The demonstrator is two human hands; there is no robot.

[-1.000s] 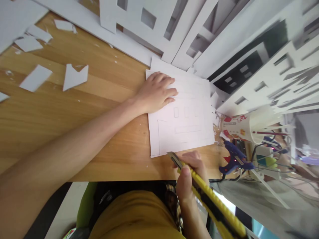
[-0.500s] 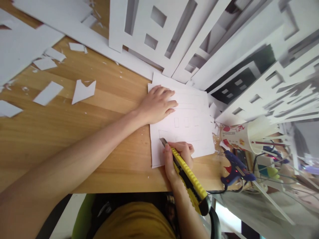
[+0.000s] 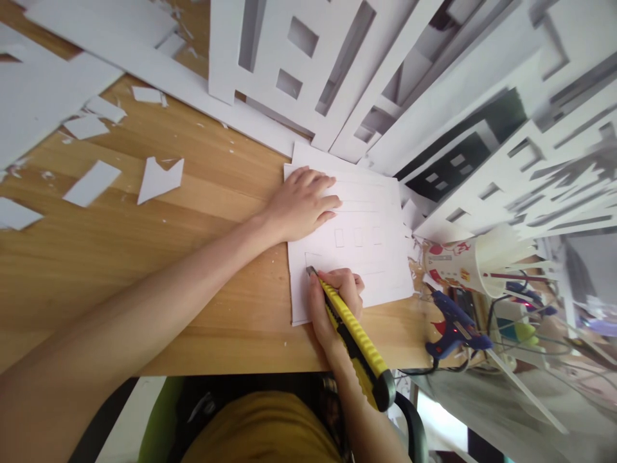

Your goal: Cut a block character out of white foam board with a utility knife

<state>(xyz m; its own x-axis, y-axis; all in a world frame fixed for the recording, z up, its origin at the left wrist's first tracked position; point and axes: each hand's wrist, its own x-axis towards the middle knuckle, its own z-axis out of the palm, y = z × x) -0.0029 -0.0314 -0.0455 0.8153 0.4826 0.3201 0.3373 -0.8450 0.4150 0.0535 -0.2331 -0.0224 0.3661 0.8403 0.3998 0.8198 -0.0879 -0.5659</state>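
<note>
Two hands are at work on one white sheet (image 3: 390,257). The left hand (image 3: 306,202) is unclenched, palm down, fingers slightly spread, and rests on the sheet's left part without gripping anything. The right hand (image 3: 335,299) grasps one yellow knife (image 3: 357,328); the knife tip meets the sheet below the left hand, beside a pencilled line, and the handle slants down to the right. Three small pencilled rectangles (image 3: 358,237) lie in a row on the sheet, above the right hand. Six larger white scraps (image 3: 161,180) are spread to the left of the left hand, with small crumbs among them. One paper cup (image 3: 450,263), printed in red, is located to the right of both hands; it contains a bundle of white strips (image 3: 506,251) and one dark red stick (image 3: 518,277). One blue glue gun (image 3: 453,321) lies near the cup, right of the right hand, with a black cord (image 3: 419,371) close to it. Several white panels (image 3: 272,51) with cut openings stand beyond the left hand and extend to the right; one black panel (image 3: 508,116) is among them. The wooden tabletop (image 3: 207,315) carries these items. Its near edge runs below the right hand, with mustard-coloured clothing (image 3: 260,424) beneath. The far right area is blurred.
</note>
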